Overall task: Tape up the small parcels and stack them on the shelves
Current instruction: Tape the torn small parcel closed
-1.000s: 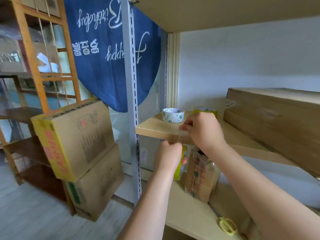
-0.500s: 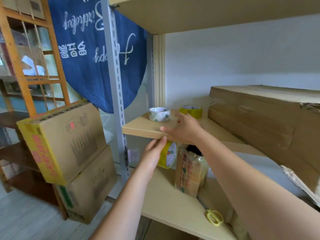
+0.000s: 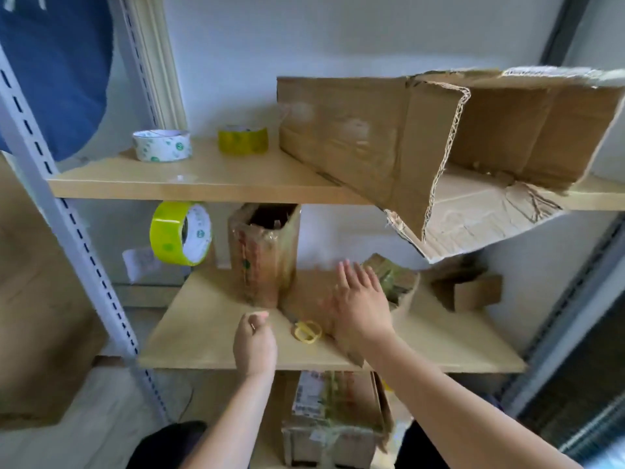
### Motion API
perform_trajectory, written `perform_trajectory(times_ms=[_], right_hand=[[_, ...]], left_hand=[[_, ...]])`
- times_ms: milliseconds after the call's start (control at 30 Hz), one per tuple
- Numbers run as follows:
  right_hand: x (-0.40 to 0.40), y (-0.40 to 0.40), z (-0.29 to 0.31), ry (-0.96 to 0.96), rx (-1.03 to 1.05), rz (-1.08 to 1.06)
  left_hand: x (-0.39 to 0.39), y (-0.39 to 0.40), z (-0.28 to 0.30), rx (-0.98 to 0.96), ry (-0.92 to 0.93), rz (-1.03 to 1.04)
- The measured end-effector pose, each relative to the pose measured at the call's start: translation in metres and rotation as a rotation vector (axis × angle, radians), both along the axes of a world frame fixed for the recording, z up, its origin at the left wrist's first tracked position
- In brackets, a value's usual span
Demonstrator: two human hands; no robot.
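Right hand: the right hand point(image 3: 360, 304) hovers over the middle shelf point(image 3: 209, 336), fingers straight and spread, holding nothing; it is blurred, and whether it touches the board I cannot tell.
Left hand: the left hand point(image 3: 255, 343) is a loose fist near the shelf's front edge, thumb against the curled fingers; whether it pinches anything I cannot tell.
Scissors: yellow-handled scissors point(image 3: 307, 331) lie flat on the shelf between the two hands.
Parcel: a small upright parcel point(image 3: 263, 252), top open, stands on the shelf behind the hands; another small box point(image 3: 392, 277) lies on it just beyond the right fingertips.
Hanging tape: a yellow-green roll point(image 3: 181, 233) hangs above the shelf's left end, under the upper shelf point(image 3: 189, 184).
Upper shelf: a white roll point(image 3: 162, 145) and a yellow roll point(image 3: 242, 140) sit side by side at the back; a big torn carton point(image 3: 372, 130) lies to their right, its flap jutting past the front edge.
Open room: bare board shows along the middle shelf's front and left.
Below: a taped box point(image 3: 333, 418) sits under the middle shelf.
Room: pale wall behind; a slotted metal post point(image 3: 67, 225) stands left of the middle shelf.
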State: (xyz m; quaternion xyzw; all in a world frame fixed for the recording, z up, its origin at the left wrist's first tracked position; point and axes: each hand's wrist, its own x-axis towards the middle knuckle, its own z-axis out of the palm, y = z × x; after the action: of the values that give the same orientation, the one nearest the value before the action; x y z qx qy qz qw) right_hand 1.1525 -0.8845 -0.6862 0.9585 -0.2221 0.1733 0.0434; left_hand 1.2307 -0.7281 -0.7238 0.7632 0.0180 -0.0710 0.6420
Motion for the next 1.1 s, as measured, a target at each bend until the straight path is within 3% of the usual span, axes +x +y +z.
perform_trajectory(times_ms=[67,133,233,433,533,600,667,767,800,867,967,1100], right_hand=[[-0.009,-0.022,-0.013,0.137,0.160,-0.102],[-0.010,-0.029,-0.029,0.117,0.230,-0.116],[0.000,-0.032,-0.043,0.023,0.084,-0.117],[-0.037,-0.055,-0.014,0.260,0.149,0.201],[-0.063,-0.056,-0.004,0.130,0.552,0.318],[-0.064,-0.061,-0.005,-0.117,0.728,0.296],[-0.055,-0.070,-0.016,-0.286,0.769,0.106],[-0.040,-0.084,-0.039,-0.419,1.311,-0.147],[-0.036,-0.089,-0.046,-0.444,1.400,-0.168],[-0.035,-0.091,-0.051,-0.446,1.405,-0.121],[-0.043,-0.083,-0.043,-0.378,1.223,-0.050],[-0.060,-0.064,-0.041,-0.491,1.161,0.009]], left_hand=[[-0.016,-0.017,-0.005,0.027,-0.059,-0.090],[-0.024,-0.028,-0.010,0.012,-0.102,-0.160],[-0.032,-0.038,-0.024,-0.030,-0.120,-0.252],[-0.038,-0.049,-0.026,-0.036,-0.120,-0.322],[-0.029,-0.069,-0.002,-0.045,-0.077,-0.425],[-0.022,-0.090,0.015,0.007,0.034,-0.493],[-0.018,-0.111,0.022,0.084,0.123,-0.539],[-0.019,-0.129,0.014,0.127,0.144,-0.522],[-0.021,-0.130,0.011,0.121,0.156,-0.505],[-0.023,-0.129,0.004,0.119,0.187,-0.480],[-0.031,-0.123,0.002,0.151,0.184,-0.499],[-0.053,-0.108,0.007,0.044,0.074,-0.534]])
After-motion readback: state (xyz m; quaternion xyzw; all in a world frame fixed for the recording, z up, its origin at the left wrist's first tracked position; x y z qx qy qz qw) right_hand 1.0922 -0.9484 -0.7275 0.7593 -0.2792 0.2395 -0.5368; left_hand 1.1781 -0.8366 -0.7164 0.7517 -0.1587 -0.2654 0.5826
